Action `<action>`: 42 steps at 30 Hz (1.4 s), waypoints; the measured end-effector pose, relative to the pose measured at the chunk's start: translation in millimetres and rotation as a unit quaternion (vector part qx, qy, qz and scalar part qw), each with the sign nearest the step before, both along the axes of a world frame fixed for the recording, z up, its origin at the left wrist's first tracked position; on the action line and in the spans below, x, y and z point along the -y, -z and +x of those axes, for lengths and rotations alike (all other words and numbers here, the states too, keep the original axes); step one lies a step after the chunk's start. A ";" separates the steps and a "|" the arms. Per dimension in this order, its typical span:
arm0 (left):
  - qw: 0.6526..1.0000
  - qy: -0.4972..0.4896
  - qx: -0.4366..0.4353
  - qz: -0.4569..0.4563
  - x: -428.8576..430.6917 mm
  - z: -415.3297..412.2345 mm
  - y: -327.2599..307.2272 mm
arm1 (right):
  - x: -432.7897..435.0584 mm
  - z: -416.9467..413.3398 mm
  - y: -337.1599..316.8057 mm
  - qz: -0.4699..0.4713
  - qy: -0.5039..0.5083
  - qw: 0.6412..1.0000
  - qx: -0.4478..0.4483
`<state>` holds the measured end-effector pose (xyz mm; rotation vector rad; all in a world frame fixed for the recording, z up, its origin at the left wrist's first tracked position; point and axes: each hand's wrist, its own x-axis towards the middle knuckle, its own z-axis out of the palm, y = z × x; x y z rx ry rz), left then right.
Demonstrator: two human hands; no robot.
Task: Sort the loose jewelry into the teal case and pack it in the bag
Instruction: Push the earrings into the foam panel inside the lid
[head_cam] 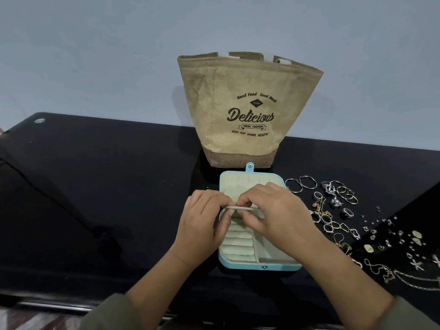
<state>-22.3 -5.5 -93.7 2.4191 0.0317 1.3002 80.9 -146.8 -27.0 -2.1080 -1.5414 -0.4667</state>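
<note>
The teal case lies open on the black table, its cream lining and ring rolls showing. Both my hands are over its middle. My left hand pinches the left end of a thin cream flap that stands out from the case's hinge. My right hand pinches something tiny, too small to make out, right above that flap. Loose jewelry lies spread to the right of the case: hoops, rings, chains and small studs. The burlap bag stands open behind the case.
The black table runs left to right, with its front edge close to me. A grey wall rises behind the bag. More chains and small pendants lie toward the right front corner.
</note>
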 end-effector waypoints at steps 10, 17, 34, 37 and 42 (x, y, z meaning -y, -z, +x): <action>0.997 0.020 -0.071 -0.030 -0.5 1.0 -10.6 | -4.2 5.1 -1.4 -0.037 0.008 0.996 0.082; 0.946 0.020 -0.059 -0.318 -8.4 11.2 -35.8 | 6.5 50.5 -15.5 -0.032 0.126 0.991 -0.010; 0.909 -0.087 -0.228 -0.339 -44.2 57.3 -33.1 | -21.2 95.6 19.2 -0.067 0.146 0.975 -0.156; 0.926 -0.137 -0.220 -0.275 -30.5 58.8 -31.7 | -13.2 86.4 20.5 -0.068 0.144 0.981 -0.109; 0.961 -0.029 -0.214 -0.174 20.5 72.9 -36.2 | 24.6 87.2 21.3 -0.067 0.132 0.980 -0.130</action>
